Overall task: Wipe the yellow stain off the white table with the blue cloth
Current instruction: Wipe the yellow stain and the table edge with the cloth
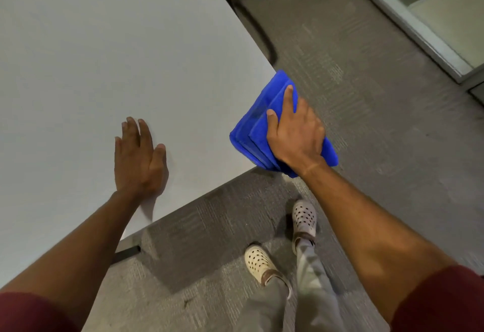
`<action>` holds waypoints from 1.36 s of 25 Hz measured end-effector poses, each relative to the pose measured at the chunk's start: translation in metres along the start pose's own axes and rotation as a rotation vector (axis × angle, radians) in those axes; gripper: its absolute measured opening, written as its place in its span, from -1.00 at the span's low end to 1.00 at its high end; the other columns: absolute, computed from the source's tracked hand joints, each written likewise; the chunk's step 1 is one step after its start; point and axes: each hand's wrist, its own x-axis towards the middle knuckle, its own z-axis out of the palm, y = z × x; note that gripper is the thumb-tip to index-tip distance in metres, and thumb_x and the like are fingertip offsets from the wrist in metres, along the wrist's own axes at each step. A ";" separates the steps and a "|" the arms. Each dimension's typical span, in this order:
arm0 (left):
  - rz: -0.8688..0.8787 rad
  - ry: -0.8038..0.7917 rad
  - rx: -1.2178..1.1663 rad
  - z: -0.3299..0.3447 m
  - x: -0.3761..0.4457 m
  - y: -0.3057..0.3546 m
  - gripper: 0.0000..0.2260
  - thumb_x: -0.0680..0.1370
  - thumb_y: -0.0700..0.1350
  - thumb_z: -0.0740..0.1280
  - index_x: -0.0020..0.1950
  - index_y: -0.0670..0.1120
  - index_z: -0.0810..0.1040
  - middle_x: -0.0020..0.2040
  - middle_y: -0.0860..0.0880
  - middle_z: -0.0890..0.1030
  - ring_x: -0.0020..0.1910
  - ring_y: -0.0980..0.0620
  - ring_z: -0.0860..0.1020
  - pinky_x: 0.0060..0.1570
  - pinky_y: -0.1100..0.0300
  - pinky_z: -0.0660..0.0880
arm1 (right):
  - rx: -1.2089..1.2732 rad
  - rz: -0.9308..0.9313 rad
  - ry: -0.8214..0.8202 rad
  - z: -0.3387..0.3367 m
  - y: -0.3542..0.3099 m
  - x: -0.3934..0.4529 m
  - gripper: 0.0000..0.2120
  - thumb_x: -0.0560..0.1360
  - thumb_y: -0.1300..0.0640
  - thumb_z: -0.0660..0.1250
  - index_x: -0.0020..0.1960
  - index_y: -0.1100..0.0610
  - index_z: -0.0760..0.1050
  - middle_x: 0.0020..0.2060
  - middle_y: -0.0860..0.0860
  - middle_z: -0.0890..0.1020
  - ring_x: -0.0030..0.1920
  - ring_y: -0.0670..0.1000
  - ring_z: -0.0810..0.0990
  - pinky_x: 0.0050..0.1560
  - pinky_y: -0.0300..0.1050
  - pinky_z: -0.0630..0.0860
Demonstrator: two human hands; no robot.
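The white table [104, 56] fills the upper left of the head view. Its near right corner lies under the folded blue cloth [258, 119], which hangs partly past the table's edge. My right hand [296, 132] presses on top of the cloth and grips it, fingers spread over the fabric. My left hand [138, 158] rests flat on the tabletop near the front edge, fingers apart and holding nothing. I see no yellow stain on the bare table surface; the cloth and hand hide the corner.
Grey carpet [366, 122] lies right of and below the table. My two feet in pale perforated clogs [303, 219] stand near the table's corner. A dark table leg [262, 33] runs along the right edge. A glass-framed partition [419, 17] sits at the top right.
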 end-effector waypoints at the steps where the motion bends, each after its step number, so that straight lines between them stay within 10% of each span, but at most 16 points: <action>1: -0.002 0.001 0.004 0.000 0.000 0.000 -0.39 0.61 0.09 -0.08 0.59 -0.17 -0.10 0.61 -0.19 -0.08 0.59 -0.13 -0.13 0.54 -0.05 -0.14 | -0.015 -0.008 0.016 0.003 0.002 -0.010 -0.36 0.63 -0.13 0.03 0.57 0.22 0.10 0.39 0.30 0.40 0.32 0.28 0.44 0.28 0.19 0.39; 17: 0.017 0.031 -0.017 0.001 0.000 0.001 -0.38 0.60 0.09 -0.09 0.59 -0.18 -0.06 0.61 -0.20 -0.05 0.59 -0.13 -0.10 0.54 -0.05 -0.11 | 0.380 0.297 0.249 0.030 -0.043 -0.039 -0.26 0.57 -0.07 0.23 0.54 0.38 0.09 0.55 0.37 -0.01 0.58 0.32 -0.11 0.53 0.26 -0.17; 25: 0.067 0.060 0.008 -0.003 -0.001 0.004 -0.38 0.60 0.07 -0.09 0.56 -0.27 0.01 0.58 -0.30 0.04 0.57 -0.27 -0.01 0.50 -0.20 0.00 | 0.619 0.398 0.234 0.031 -0.058 -0.059 -0.29 0.64 -0.01 0.20 0.54 0.41 -0.01 0.53 0.38 -0.20 0.53 0.41 -0.25 0.48 -0.10 -0.43; 34: 0.077 0.076 0.044 -0.002 0.001 0.003 -0.39 0.57 0.05 -0.05 0.51 -0.30 0.09 0.53 -0.34 0.12 0.51 -0.33 0.10 0.44 -0.28 0.15 | 0.653 0.339 0.322 0.046 -0.078 -0.081 -0.38 0.65 0.07 0.19 0.53 0.42 0.07 0.53 0.38 -0.16 0.55 0.38 -0.18 0.56 0.04 -0.20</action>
